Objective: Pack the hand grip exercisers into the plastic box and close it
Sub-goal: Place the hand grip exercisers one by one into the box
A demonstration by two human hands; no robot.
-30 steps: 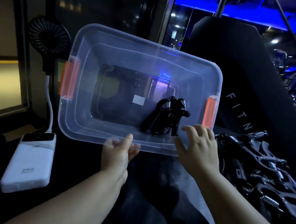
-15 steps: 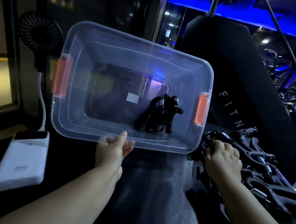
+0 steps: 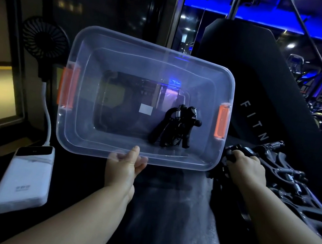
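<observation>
A clear plastic box (image 3: 74,133) with orange side latches is tilted up toward me, its lid off and out of sight. My left hand (image 3: 126,164) pinches the near rim, thumb inside. Black hand grip exercisers (image 3: 174,126) lie in the box's lower right corner. To the right of the box my right hand (image 3: 245,167) curls around a black exerciser (image 3: 230,154) at the near edge of a pile of several more exercisers (image 3: 290,178).
A white power bank (image 3: 24,180) lies at the lower left, cabled to a small black fan (image 3: 44,40) behind it. A black padded gym seat back (image 3: 266,92) rises behind the pile. My dark-clothed legs fill the lower middle.
My right hand left the box's near rim, swung right to the pile and closed on an exerciser. The box stays held by my left hand.
</observation>
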